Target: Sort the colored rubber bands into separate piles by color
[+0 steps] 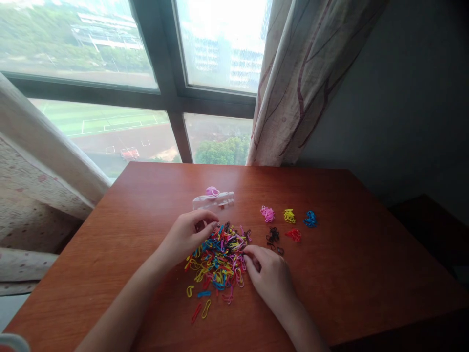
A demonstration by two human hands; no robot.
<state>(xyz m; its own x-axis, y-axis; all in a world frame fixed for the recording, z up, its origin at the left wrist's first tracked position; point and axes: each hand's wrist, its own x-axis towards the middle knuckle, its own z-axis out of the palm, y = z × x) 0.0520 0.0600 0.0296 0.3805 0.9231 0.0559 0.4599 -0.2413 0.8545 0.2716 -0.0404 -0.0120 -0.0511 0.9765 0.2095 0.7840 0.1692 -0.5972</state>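
Observation:
A heap of small rubber bands (220,259) in mixed pink, yellow, blue, red and black lies on the wooden table. At its upper left edge is my left hand (192,232), thumb and fingers drawn together; what they hold, if anything, is too small to tell. My right hand (269,274) pinches at the heap's right edge, with a dark bit of rubber band showing at the fingertips. Sorted by colour, small piles lie to the right: pink bands (267,213), yellow bands (289,216), blue bands (310,219), black bands (273,235) and red bands (293,235).
Behind the heap lies a clear plastic bag or case (213,200) with a pink piece (212,191) on it. Several loose bands lie at the heap's near side. The table (351,274) reaches back to a window, with a curtain (293,83) on either side.

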